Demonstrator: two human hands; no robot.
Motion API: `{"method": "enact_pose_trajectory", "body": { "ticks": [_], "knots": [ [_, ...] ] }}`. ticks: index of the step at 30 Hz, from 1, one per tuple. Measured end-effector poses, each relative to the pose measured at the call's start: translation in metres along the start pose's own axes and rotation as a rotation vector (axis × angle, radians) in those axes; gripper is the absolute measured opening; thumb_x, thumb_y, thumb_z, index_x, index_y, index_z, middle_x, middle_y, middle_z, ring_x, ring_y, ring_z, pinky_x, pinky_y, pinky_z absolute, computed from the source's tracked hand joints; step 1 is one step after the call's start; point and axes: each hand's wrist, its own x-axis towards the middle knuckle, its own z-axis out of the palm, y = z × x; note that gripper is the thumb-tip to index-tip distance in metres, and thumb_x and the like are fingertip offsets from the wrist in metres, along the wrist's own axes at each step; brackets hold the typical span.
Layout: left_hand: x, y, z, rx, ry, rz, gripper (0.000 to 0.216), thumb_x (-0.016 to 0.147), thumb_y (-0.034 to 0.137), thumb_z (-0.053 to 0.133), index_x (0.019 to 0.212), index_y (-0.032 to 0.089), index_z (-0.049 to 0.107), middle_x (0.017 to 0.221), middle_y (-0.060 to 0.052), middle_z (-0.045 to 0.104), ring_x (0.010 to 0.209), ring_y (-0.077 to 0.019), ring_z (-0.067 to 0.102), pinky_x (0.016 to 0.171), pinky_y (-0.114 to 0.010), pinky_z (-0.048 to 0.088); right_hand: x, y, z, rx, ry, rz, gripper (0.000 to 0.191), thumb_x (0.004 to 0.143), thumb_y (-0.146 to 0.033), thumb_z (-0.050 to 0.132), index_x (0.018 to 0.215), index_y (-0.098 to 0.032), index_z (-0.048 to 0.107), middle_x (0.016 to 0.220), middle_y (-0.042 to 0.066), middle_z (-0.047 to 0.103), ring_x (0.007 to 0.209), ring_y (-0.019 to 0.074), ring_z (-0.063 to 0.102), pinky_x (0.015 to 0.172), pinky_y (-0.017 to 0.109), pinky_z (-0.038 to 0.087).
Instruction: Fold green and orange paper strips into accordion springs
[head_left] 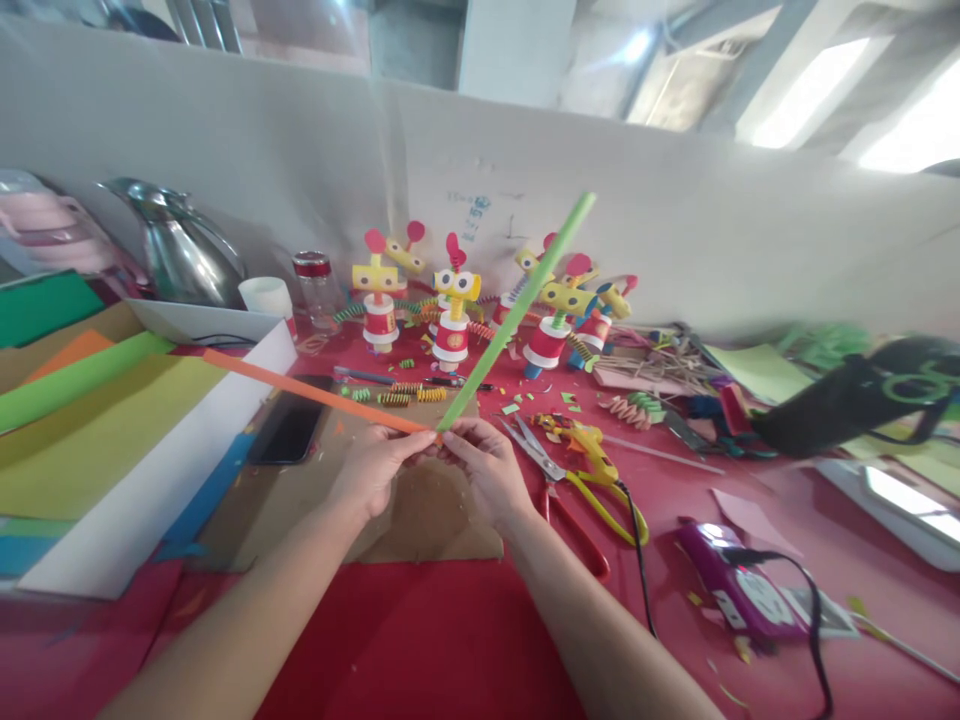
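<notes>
My left hand (379, 465) pinches the near end of an orange paper strip (315, 391), which reaches out to the upper left. Beside it, my right hand (484, 470) is closed on the lower end of a green paper strip (517, 315) that slants up to the right. The two ends meet between my fingertips, roughly at a right angle; how they overlap is partly hidden by the fingers. Both hands are above a brown cardboard sheet (442, 520). Just past them lie several small folded paper springs (394, 398).
Paper-cup robot figures (451, 335) stand along the wall. Scissors (555, 465) and a yellow glue gun (596, 455) lie to the right, near a purple power strip (742, 580). At left are a phone (292, 430), a box of coloured paper (187, 450) and a steel jug (176, 250).
</notes>
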Motion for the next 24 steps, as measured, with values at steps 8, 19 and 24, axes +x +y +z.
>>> {"method": "enact_pose_trajectory", "body": {
  "ticks": [8, 19, 24],
  "knots": [
    [0.0013, -0.0004, 0.0045, -0.066, 0.129, -0.019, 0.011, 0.050, 0.018, 0.077, 0.056, 0.013, 0.069, 0.054, -0.004, 0.067, 0.052, -0.0126, 0.060, 0.054, -0.024, 0.047, 0.0045, 0.0066, -0.0039, -0.065, -0.003, 0.015, 0.017, 0.062, -0.027, 0.076, 0.077, -0.020, 0.073, 0.072, 0.001, 0.070, 0.065, 0.0140, 0.063, 0.068, 0.028, 0.051],
    [-0.0037, -0.0030, 0.0078, -0.106, 0.081, 0.042, 0.023, 0.051, 0.026, 0.081, 0.066, 0.012, 0.071, 0.063, -0.005, 0.071, 0.059, -0.0157, 0.065, 0.066, -0.029, 0.053, 0.0050, 0.0053, -0.0053, -0.180, 0.046, -0.070, 0.017, 0.066, -0.030, 0.074, 0.078, -0.019, 0.074, 0.075, 0.003, 0.072, 0.068, 0.0145, 0.062, 0.069, 0.028, 0.050],
    [-0.0058, -0.0014, 0.0100, -0.083, 0.068, 0.045, 0.020, 0.054, 0.026, 0.079, 0.067, 0.013, 0.072, 0.065, -0.005, 0.072, 0.065, -0.0184, 0.067, 0.070, -0.032, 0.053, 0.0048, 0.0000, -0.0048, -0.196, 0.041, -0.056, 0.014, 0.065, -0.025, 0.073, 0.077, -0.018, 0.073, 0.073, 0.002, 0.069, 0.064, 0.0120, 0.060, 0.065, 0.025, 0.050]
  ]
}}
